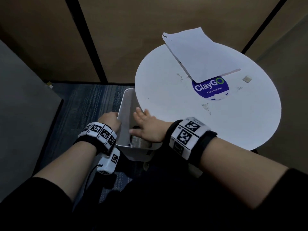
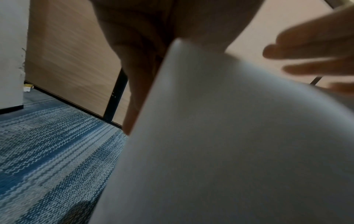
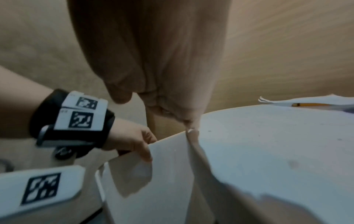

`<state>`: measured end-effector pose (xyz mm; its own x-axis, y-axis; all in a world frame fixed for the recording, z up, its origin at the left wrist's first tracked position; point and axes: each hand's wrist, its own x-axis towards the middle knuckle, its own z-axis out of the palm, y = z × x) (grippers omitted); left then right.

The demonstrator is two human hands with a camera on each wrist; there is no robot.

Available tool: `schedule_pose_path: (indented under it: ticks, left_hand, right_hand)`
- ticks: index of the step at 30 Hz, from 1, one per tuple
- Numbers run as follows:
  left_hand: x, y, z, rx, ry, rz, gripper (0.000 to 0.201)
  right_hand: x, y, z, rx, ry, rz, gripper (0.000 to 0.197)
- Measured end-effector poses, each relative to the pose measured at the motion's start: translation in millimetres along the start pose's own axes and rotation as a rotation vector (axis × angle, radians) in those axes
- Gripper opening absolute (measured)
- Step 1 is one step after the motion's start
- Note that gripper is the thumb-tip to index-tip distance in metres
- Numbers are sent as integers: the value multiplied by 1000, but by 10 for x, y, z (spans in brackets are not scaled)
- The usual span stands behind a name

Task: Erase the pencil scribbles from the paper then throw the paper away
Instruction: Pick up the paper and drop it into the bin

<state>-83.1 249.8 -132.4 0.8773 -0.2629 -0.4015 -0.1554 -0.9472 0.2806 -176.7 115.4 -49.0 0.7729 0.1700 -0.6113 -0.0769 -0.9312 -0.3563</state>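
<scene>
- The white sheet of paper lies at the upper right of the head view, on the far part of the round white counter, its far end overhanging the edge and its near end covering part of a blue round "ClayGo" sticker. I can see no pencil scribbles on its face, so the erasing looks done, though fine marks would be too small to tell.
- Grey eraser crumbs are scattered on the counter, and a small pale square eraser sits to the right of the sticker. In the right wrist view, a yellow pencil shows at the far right beside the paper.
- Throwing the paper away is not yet done; that step is what remains.
- The left hand, at centre left, has its fingers curled over the left rim of the white rectangular plastic bin, gripping it just below the counter's edge.
- The right hand has fingers spread and straight, holding nothing, hovering over the bin's mouth with its fingertips at the counter's near edge; actual contact is hard to tell.
- Judging by this, crumbs are being swept toward the bin.
</scene>
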Motion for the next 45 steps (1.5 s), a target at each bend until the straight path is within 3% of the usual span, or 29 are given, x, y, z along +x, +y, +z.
schedule_pose_path:
  ticks: [3, 6, 8, 11, 13, 15, 17, 20, 23, 26, 29, 33, 36, 39, 42, 45]
  left_hand:
    - [-10, -69, -36, 1, 4, -9, 25]
    - [7, -103, -67, -21, 15, -22, 27]
    - [27, -82, -82, -28, 20, -28, 28]
    - [71, -34, -98, -33, 24, -28, 27]
    - [94, -4, -119, -48, 25, -27, 26]
    - [130, 17, -141, -60, 25, -25, 25]
    - [164, 26, -163, -70, 26, -31, 24]
    - [229, 34, -175, -84, 22, -32, 22]
    - [307, 47, -166, -77, 15, -37, 21]
    - [381, 69, -160, -62, 2, -48, 23]
    - [440, 93, -161, -45, -16, -47, 23]
    - [481, 115, -159, -24, -21, -50, 23]
    - [502, 132, -147, -32, -20, -56, 24]
    - [511, 139, -133, -33, -26, -58, 23]
    - [504, 151, -121, -21, -31, -63, 23]
    - [492, 176, -107, -18, -33, -61, 24]
  right_hand:
    - [67, 82, -206, 105, 161, 21, 70]
    - [185, 387, -336, 105, 293, 275, 72]
    - [265, 469, -293, 99, 287, 378, 75]
    - [304, 291, -174, 21, 186, 209, 77]
    - [250, 134, -225, 141, 113, 33, 69]
    - [216, 145, -400, 253, 196, -22, 64]
    - [253, 361, -620, 217, 362, 71, 64]
    - [316, 903, -893, 32, 504, 388, 63]
    - [355, 1285, -1026, 80, 559, 639, 45]
    - [375, 1439, -1053, 49, 499, 734, 36]
    - [311, 1480, -1079, -25, 396, 686, 12]
    - [287, 1470, -1095, -81, 453, 654, 34]
    - [277, 1472, -1106, -97, 460, 619, 33]
    - [236, 1398, -1125, -92, 512, 592, 16]
    - [254, 1182, -1162, -131, 593, 469, 25]
    - [300, 810, -1143, -163, 639, 315, 20]
